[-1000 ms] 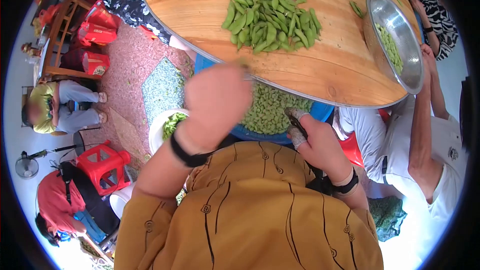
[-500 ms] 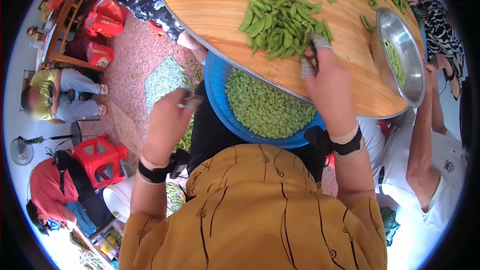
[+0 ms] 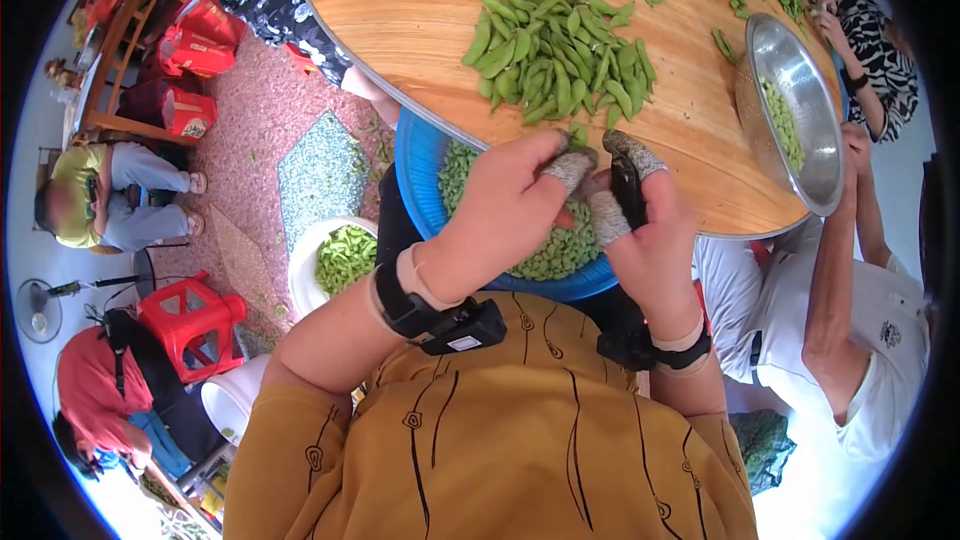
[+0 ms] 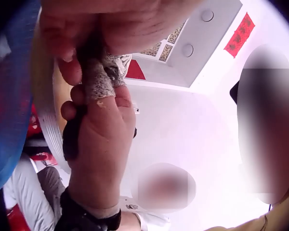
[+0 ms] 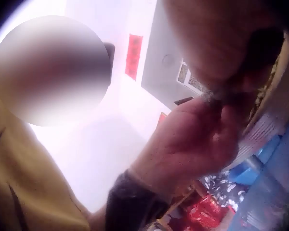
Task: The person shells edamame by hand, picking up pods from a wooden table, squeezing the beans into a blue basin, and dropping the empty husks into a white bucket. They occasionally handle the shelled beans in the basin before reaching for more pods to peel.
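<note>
In the head view my hands meet over the near edge of the table, above a blue basin of shelled green soybeans. My left hand pinches a green soybean pod between thumb and finger, mostly covered by the fingertips. Close beside it, my right hand grips a narrow black tool whose kind I cannot tell. Grey wraps cover the thumb and fingertips. In the left wrist view the right hand touches the left fingers. A pile of soybean pods lies just beyond.
The wooden table has a rounded metal edge. A steel bowl with shelled beans stands tilted at its right, by another person's hand. A white bucket of green pods is at my left, near a red stool. Other people sit around.
My right hand went from the basin to the pod pile, then came back toward me. My left hand swung out left and returned; the two hands now meet over the basin's edge.
</note>
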Available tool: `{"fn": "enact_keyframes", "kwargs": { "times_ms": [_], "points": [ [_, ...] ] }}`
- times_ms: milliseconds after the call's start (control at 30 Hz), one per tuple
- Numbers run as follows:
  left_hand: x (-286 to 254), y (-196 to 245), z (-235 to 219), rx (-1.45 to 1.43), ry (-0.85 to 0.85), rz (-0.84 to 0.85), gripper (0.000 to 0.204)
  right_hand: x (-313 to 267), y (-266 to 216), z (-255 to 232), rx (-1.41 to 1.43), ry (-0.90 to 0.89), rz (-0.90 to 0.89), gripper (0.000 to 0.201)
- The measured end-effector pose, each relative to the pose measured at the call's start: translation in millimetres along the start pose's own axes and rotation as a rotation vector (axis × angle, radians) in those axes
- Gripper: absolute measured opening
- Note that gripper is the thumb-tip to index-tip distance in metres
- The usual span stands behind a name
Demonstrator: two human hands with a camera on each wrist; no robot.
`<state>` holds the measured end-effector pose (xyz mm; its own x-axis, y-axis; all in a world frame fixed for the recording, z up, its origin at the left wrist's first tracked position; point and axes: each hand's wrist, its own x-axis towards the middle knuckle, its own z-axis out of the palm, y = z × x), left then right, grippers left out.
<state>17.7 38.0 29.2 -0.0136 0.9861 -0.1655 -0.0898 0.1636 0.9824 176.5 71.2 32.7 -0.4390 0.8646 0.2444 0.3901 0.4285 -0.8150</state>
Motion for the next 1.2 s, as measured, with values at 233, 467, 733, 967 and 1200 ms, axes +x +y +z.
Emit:
{"fn": "enact_keyframes", "kwargs": {
  "times_ms": [233,467,733,967,1200],
  "points": [
    [-19.2,-15.0,-18.0,0.23,-0.083,0.068,0.022,1.0,-11.4,-15.8,0.258,-0.399,0.27,0.04],
    [-28.2,-16.8,-23.8,0.666,-0.086,0.31,0.027,-6.1,-3.9,-13.6,0.474,-0.462,0.333,0.045],
    [-37.8,-10.5,-34.5,0.018,-0.245,-0.256,0.014,-9.3,-6.0,-8.6,0.916,-0.555,0.741,0.035],
    [-41.6,-33.2,-33.5,1.138,-0.039,0.483,0.016,-15.3,-5.6,7.6,0.555,-0.578,0.626,0.026],
    [-35.6,-38.9,-37.2,0.843,-0.109,0.38,0.011,-15.2,10.2,5.8,0.603,-0.582,0.594,0.026]
  ]
}}
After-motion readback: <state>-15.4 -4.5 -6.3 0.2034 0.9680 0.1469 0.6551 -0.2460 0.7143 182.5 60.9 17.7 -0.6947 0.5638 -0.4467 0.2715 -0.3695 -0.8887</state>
